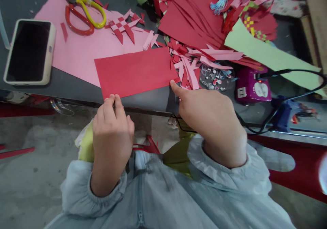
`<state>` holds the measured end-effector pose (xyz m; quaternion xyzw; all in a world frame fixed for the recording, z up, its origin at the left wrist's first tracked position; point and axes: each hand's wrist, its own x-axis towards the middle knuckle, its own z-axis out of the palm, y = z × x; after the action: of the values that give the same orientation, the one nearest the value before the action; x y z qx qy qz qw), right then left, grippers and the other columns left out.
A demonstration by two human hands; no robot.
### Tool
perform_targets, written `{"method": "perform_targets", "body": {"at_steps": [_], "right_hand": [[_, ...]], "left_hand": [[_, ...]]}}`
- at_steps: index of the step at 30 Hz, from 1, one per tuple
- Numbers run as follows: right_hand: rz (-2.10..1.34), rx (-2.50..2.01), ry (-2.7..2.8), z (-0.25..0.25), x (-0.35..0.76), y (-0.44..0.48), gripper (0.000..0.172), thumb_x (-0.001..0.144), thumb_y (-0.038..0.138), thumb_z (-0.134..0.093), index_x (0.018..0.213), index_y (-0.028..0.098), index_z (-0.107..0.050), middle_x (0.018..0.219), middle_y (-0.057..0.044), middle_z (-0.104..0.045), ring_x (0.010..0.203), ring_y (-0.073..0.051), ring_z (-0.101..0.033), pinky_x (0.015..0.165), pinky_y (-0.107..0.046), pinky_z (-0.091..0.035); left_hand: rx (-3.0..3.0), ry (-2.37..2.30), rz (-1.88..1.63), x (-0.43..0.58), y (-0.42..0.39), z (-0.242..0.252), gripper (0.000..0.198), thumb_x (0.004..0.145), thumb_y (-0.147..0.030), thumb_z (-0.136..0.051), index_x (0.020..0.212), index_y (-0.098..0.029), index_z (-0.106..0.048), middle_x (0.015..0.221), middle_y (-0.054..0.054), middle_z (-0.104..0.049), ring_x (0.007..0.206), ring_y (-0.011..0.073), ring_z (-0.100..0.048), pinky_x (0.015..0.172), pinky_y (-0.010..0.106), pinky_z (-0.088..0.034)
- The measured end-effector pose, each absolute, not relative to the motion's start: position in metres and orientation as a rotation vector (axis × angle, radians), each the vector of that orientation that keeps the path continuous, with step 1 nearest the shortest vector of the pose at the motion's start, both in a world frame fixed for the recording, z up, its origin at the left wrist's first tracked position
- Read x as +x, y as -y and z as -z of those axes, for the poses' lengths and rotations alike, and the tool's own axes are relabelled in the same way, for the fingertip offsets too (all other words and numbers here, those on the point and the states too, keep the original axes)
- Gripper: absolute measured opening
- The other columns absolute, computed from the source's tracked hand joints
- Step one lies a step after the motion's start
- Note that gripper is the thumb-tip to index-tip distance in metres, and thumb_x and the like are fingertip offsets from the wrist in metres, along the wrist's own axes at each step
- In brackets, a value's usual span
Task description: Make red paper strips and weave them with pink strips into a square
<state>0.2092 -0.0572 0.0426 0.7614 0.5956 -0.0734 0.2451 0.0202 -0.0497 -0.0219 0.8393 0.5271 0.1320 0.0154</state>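
Observation:
A red paper sheet [135, 73] lies at the table's near edge, partly over a larger pink sheet [68, 57]. A narrow crease or fold line runs along its lower edge. At the lower left corner, the fingertips of my left hand [111, 130] are drawn together on the paper, the thumb a little to the side. My right hand [211, 120] presses the lower right corner with the index finger. Its other fingers are curled under and mostly hidden. Beyond the sheet lie scissors [85, 14] with red and yellow handles and a woven paper fish [121, 26].
At left lies a phone [29, 51]. Pink and red paper strips [187, 69] crowd the right side, by a bag of small beads [216, 77] and a purple charger block [252, 87] with a black cable. Behind are red sheets [194, 17] and a green sheet [268, 53].

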Motion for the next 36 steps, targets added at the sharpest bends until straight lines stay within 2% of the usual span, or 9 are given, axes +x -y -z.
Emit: {"method": "perform_targets", "body": {"at_steps": [6,14,17,22,26,32,36], "right_hand": [[0.21,2.127,-1.586,-0.041,0.225,0.057,0.064,0.09,0.018,-0.04,0.153,0.024,-0.039,0.09,-0.016,-0.075,0.078,-0.03,-0.072,0.059,-0.032,-0.043],[0.235,2.221,-1.698,-0.036,0.241,0.057,0.058,0.087,0.015,-0.041,0.143,0.025,-0.054,0.091,-0.013,-0.077,0.078,-0.028,-0.071,0.055,-0.031,-0.032],[0.237,2.32,-1.738,-0.036,0.246,0.057,0.055,0.087,0.013,-0.04,0.137,0.026,-0.06,0.095,-0.011,-0.077,0.081,-0.027,-0.071,0.059,-0.031,-0.035],[0.259,2.506,-1.742,-0.04,0.253,0.053,0.046,0.09,0.016,-0.036,0.121,0.018,-0.069,0.104,-0.014,-0.076,0.09,-0.03,-0.07,0.066,-0.035,-0.039],[0.243,2.61,-1.807,-0.031,0.255,0.048,0.037,0.092,0.027,-0.044,0.116,0.019,-0.072,0.099,-0.012,-0.077,0.09,-0.029,-0.07,0.068,-0.035,-0.04],[0.239,2.702,-1.982,-0.01,0.259,0.039,0.023,0.088,0.03,-0.058,0.099,0.02,-0.074,0.081,-0.008,-0.074,0.08,-0.026,-0.067,0.069,-0.034,-0.041],[0.267,2.731,-2.113,-0.005,0.264,0.034,0.011,0.083,0.028,-0.064,0.084,0.02,-0.071,0.077,-0.008,-0.071,0.077,-0.024,-0.063,0.068,-0.034,-0.04]], "left_hand": [[2.607,-1.636,-0.434,0.019,0.049,0.021,0.055,0.089,-0.02,-0.048,0.141,-0.003,-0.049,0.134,0.025,-0.057,0.121,0.0343,-0.057,0.098,0.048,-0.049],[2.575,-1.652,-0.423,0.02,0.047,0.024,0.055,0.09,-0.022,-0.047,0.141,-0.002,-0.05,0.136,0.027,-0.055,0.124,0.0388,-0.054,0.1,0.054,-0.047],[2.575,-1.646,-0.424,0.02,0.046,0.025,0.055,0.09,-0.022,-0.048,0.141,0.0,-0.05,0.136,0.029,-0.055,0.126,0.041,-0.053,0.101,0.057,-0.046],[2.62,-1.655,-0.445,0.019,0.046,0.026,0.054,0.09,-0.023,-0.049,0.139,0.0,-0.051,0.133,0.027,-0.057,0.123,0.0405,-0.055,0.1,0.055,-0.047],[2.618,-1.636,-0.458,0.019,0.047,0.025,0.054,0.089,-0.022,-0.05,0.14,-0.001,-0.051,0.132,0.027,-0.057,0.123,0.0399,-0.055,0.1,0.054,-0.048],[2.536,-1.607,-0.488,0.017,0.044,0.027,0.055,0.089,-0.021,-0.049,0.139,-0.001,-0.051,0.135,0.026,-0.056,0.126,0.0388,-0.054,0.103,0.053,-0.046],[2.388,-1.556,-0.602,0.01,0.037,0.024,0.044,0.088,-0.019,-0.047,0.129,-0.01,-0.061,0.13,0.018,-0.062,0.12,0.031,-0.059,0.105,0.046,-0.046]]}}
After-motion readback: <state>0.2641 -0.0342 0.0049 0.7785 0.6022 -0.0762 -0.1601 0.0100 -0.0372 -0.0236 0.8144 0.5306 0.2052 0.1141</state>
